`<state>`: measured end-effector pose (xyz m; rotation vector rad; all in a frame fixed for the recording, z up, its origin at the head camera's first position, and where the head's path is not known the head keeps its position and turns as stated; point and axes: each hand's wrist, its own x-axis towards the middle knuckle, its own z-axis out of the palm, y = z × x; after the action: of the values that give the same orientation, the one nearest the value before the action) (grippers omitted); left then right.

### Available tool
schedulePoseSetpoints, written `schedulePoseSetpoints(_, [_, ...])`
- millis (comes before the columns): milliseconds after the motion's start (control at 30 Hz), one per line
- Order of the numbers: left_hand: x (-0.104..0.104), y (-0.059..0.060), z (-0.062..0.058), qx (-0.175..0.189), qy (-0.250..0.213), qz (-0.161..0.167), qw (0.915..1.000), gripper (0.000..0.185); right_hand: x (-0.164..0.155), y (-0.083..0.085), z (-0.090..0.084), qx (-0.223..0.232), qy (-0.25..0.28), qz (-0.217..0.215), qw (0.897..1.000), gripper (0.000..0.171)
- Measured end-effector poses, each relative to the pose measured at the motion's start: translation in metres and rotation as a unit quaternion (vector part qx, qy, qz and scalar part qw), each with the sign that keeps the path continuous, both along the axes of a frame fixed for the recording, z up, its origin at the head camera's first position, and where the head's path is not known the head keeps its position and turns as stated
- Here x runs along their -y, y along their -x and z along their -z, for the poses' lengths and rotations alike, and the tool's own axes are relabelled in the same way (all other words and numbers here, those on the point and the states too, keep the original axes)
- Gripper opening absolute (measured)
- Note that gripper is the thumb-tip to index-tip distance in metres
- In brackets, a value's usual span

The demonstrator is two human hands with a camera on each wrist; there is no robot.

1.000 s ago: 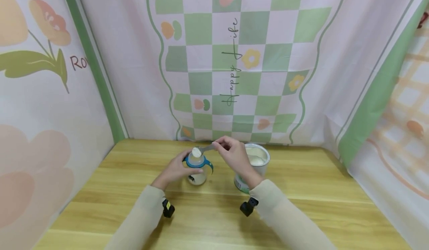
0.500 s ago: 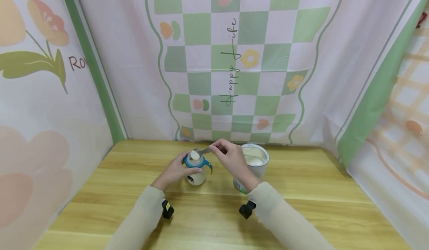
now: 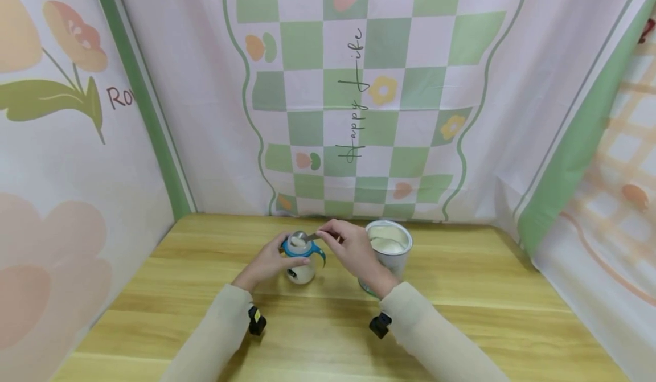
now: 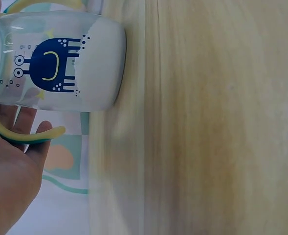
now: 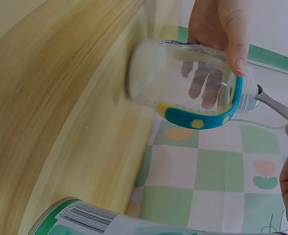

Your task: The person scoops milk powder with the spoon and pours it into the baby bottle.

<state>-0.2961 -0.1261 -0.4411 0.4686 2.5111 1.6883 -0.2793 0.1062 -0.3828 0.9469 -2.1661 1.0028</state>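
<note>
A clear baby bottle [image 3: 300, 259] with blue handles and white powder at its bottom stands on the wooden table [image 3: 461, 325]. My left hand [image 3: 269, 261] grips its side; the bottle [image 4: 55, 63] shows a dark blue monster print, and my left fingers [image 5: 217, 29] wrap its body [image 5: 183, 78]. My right hand [image 3: 351, 248] pinches a metal spoon [image 3: 307, 237] whose bowl is tipped at the bottle's mouth, the spoon's handle [image 5: 278, 105] reaching in from the right. An open tin of white powder [image 3: 389, 245] stands just right of that hand.
Patterned cloth walls [image 3: 359, 97] close in the table at the back and both sides. The tin's labelled wall [image 5: 85, 218] is close beside the bottle. Bare wood lies in front of my arms and to the right of the tin.
The heaped spoon has come down onto the bottle's mouth and tipped; the white mound on it is no longer seen. My left hand has kept its hold on the bottle.
</note>
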Motion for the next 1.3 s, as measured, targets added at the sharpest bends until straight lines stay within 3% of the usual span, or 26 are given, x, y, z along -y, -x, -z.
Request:
schedulePoseSetpoints(367, [0.000,-0.002,0.000,0.007,-0.005,0.003,1.0000,0.069,-0.003,-0.002,0.003,-0.057,-0.037,-0.015,0.998,0.010])
schedulePoseSetpoints(533, [0.000,-0.001,0.001,0.007,-0.008,0.006,0.9999,0.067,-0.007,-0.002,0.003,-0.080,-0.063,-0.031,0.994,0.001])
schedulePoseSetpoints(767, [0.002,-0.001,0.002,0.008,-0.022,0.014,0.9996,0.064,-0.009,-0.005,-0.001,-0.106,-0.089,-0.065,0.988,0.012])
schedulePoseSetpoints(967, [0.002,-0.002,0.000,0.007,-0.030,0.015,0.9994,0.065,-0.010,-0.005,0.001,-0.146,-0.116,-0.058,0.981,0.014])
schedulePoseSetpoints(1300, [0.000,-0.003,-0.002,0.012,-0.023,0.010,0.9996,0.066,-0.011,-0.005,0.005,-0.174,-0.127,-0.051,0.975,0.012])
